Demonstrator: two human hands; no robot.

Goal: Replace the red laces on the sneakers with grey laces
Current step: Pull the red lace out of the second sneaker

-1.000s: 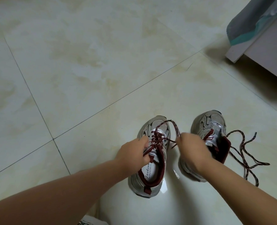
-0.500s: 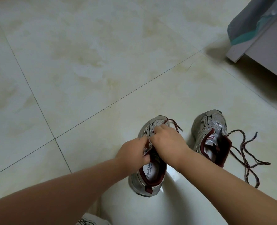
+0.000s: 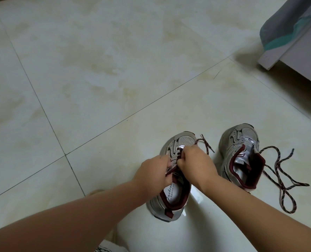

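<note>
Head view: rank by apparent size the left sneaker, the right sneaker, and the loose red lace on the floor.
1. Left sneaker and right sneaker: alike; the hands hide part of the left one.
2. Loose red lace: thin, though sprawled widely.

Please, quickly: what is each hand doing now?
Left hand: closed, holding the left sneaker by its eyelet edge.
Right hand: closed, pinching the red lace on that sneaker.
</note>
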